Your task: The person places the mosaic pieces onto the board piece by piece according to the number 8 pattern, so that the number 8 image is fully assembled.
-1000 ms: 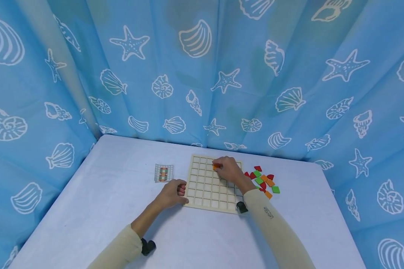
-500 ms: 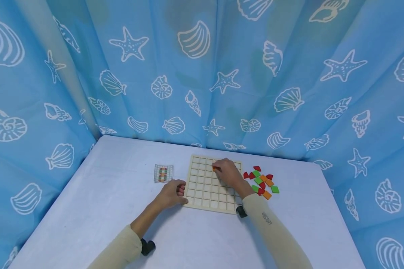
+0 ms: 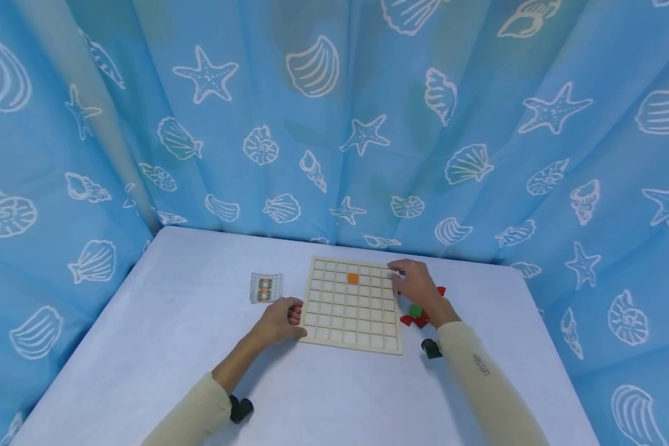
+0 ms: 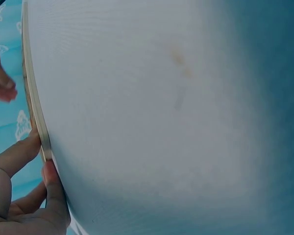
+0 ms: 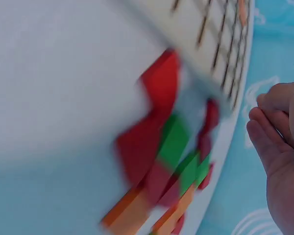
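A pale wooden grid board (image 3: 348, 310) lies on the table, with an orange square tile (image 3: 353, 278) in one cell of its upper part. My left hand (image 3: 279, 320) grips the board's left edge near the front corner; the left wrist view has its thumb and fingers on either side of the board's rim (image 4: 35, 105). Beside the board's right edge hovers my right hand (image 3: 418, 286), fingers loosely bent and holding nothing. Below it are loose tiles, including a green tile (image 3: 415, 310) and a red tile (image 5: 161, 81); the hand hides part of this pile in the head view.
A small pattern card (image 3: 266, 288) with a coloured design on a grid lies left of the board. The white-covered table (image 3: 312, 396) meets a blue shell-print curtain (image 3: 312, 124) behind. Orange tiles (image 5: 130, 213) show in the pile in the right wrist view.
My right hand has let go of the orange tile, leaving it on the board, and moved right toward the loose tiles. The left hand stays at the board's edge.
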{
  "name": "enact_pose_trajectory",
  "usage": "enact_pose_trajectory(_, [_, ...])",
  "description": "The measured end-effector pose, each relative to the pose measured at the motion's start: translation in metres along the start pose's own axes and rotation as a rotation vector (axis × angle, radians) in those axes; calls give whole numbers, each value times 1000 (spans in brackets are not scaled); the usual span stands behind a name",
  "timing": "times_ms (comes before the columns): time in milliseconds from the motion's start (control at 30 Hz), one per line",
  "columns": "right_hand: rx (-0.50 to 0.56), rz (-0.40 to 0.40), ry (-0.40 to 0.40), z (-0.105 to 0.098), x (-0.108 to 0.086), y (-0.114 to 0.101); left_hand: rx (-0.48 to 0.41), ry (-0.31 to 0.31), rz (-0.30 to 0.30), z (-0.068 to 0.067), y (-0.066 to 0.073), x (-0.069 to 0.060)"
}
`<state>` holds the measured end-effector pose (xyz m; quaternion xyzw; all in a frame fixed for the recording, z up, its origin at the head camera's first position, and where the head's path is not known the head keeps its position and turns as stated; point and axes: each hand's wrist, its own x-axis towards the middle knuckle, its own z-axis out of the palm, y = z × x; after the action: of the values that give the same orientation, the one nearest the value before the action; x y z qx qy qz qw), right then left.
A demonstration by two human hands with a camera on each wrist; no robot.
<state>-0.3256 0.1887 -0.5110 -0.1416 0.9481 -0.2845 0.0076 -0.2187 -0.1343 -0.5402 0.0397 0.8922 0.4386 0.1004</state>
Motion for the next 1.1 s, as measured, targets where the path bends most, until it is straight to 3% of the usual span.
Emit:
enact_pose_trajectory(200, [-5,101,-59,0,-11,25,15,3,-4,-2,3,-1])
enact_pose_trajectory(400, [-15,63,-58,3,-17,32,23,4,0,0,0,1])
enact_pose_trajectory(533, [-102,47,-62,1,-19,33,26,0,-7,1,-2,2])
enact_pose_trajectory(700, [-189,112,-25,-1,-22,34,27,4,-1,0,0,1])
enact_pose_trajectory(833, [-171,124,6,0,-24,37,31,3,4,-1,3,0])
enact_pose_trajectory(1100, [-135,91,-31,1,-27,40,31,6,-8,1,1,-1])
